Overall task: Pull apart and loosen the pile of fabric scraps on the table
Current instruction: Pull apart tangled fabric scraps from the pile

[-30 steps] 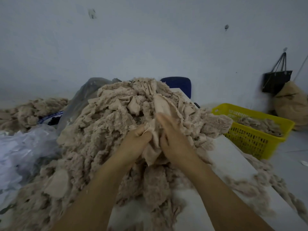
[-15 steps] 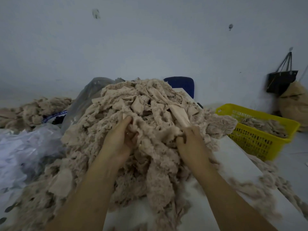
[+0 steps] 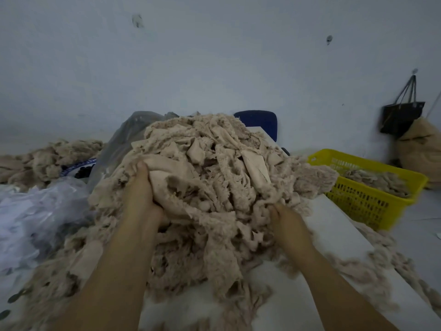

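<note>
Curled fingers of the left hand (image 3: 143,197) and right hand (image 3: 287,223) grip the pile of fabric scraps (image 3: 214,168) on the white bench (image 3: 334,235); a yellow basket (image 3: 372,206) stands beside it, a pale wall (image 3: 214,56) behind.

Two hands show, left hand (image 3: 143,197) and right hand (image 3: 287,222), at one pile of fabric scraps (image 3: 214,168). Right of that pile: one yellow basket (image 3: 358,206), one black bag (image 3: 403,115).
</note>
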`<state>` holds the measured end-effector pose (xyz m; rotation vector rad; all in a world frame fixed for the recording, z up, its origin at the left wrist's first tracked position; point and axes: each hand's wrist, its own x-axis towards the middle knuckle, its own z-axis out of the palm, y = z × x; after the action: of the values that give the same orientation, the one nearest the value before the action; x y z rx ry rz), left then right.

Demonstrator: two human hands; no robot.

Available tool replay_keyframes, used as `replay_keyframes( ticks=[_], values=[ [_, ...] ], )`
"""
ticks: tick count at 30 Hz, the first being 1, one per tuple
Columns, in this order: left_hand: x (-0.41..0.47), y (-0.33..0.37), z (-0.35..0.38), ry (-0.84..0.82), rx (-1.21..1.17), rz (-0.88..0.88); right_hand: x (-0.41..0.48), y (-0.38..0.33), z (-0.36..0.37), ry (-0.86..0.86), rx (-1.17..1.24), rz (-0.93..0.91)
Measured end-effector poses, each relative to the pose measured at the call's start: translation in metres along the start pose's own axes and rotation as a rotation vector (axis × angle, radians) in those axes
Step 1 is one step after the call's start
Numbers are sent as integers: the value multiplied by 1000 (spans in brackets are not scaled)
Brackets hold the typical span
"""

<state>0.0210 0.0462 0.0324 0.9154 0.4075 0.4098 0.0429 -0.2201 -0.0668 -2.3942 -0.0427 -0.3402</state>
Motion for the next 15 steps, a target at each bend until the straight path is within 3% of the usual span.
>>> replay_keyframes(
  ticks=[4,6,8,10,12,15],
  values=[
    [-3,0,2,-69,-25,-27,3,1,-14,-16,39,130],
    [-9,-7,12,-86,45,-45,-2,-23,-14,24,24,-3],
    [-18,-18,24,-131,92,-43,-13,-65,-11,83,168,-188],
    [-24,-28,34,-188,89,-29,-29,-96,-2,-69,309,-315],
    [-24,-27,37,-199,27,5,-40,-103,11,-224,266,-373],
    [-12,-10,30,-163,-124,87,-38,-77,11,-230,346,-213]
  ],
)
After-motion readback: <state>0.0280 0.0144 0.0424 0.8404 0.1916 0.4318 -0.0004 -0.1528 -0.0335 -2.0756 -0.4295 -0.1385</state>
